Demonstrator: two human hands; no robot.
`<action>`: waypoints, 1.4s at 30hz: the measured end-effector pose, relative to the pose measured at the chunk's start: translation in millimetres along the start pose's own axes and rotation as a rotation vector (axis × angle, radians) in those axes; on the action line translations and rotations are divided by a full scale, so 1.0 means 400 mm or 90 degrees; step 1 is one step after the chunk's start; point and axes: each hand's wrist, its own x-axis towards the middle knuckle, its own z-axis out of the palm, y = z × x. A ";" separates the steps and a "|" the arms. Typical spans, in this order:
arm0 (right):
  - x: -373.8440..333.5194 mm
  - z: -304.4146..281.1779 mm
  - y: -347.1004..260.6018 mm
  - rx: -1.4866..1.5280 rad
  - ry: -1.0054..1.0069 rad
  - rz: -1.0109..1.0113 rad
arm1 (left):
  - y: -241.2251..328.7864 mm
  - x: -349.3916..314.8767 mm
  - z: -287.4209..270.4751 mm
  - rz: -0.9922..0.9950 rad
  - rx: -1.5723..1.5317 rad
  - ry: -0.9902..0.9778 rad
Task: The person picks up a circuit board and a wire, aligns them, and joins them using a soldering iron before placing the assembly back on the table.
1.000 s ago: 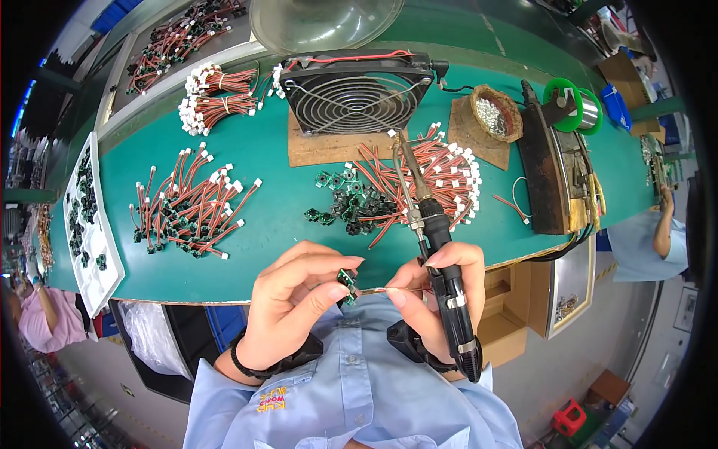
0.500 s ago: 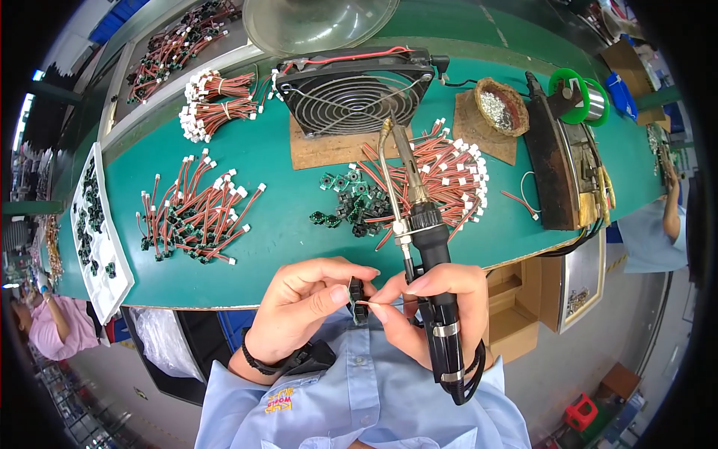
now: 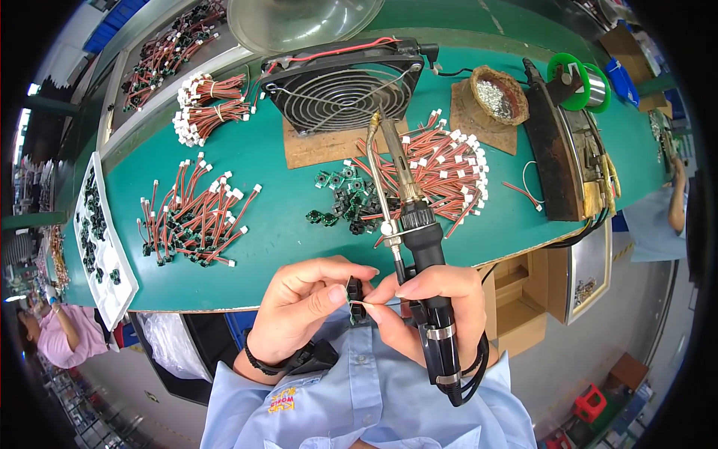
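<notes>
Close to the bench's front edge, my left hand [image 3: 303, 298] pinches a small black part with a green circuit board [image 3: 355, 301] between thumb and fingers. My right hand [image 3: 449, 303] is wrapped round a black soldering iron [image 3: 425, 243] fitted with a metal feed tube; its tip points away over the bench toward the fan. The thumb and finger of that hand also meet at a thin wire end beside the black part. Beyond the iron lie a heap of loose black-and-green parts [image 3: 357, 200] and a fan of red-and-black cables with white plugs [image 3: 449, 161].
A black fan with a wire guard [image 3: 340, 97] stands at the back. To its right are a round bowl of pale bits [image 3: 493, 97], a dark iron stand [image 3: 557, 150] and a solder spool [image 3: 594, 88]. Wired parts [image 3: 196, 217] and a white tray [image 3: 108, 262] lie left.
The view has shifted slightly, so the bench things sit a little differently. Both hands keep the same grip, and the part has hardly moved.
</notes>
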 end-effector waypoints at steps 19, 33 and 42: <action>-0.006 -0.002 0.003 0.019 0.017 0.033 | -0.002 0.004 0.009 0.022 0.051 0.017; 0.015 -0.034 -0.002 -0.022 -0.112 0.033 | 0.005 0.002 0.003 0.045 0.123 0.015; 0.010 -0.032 -0.006 0.105 -0.070 0.114 | 0.030 0.010 0.034 -0.025 0.102 0.059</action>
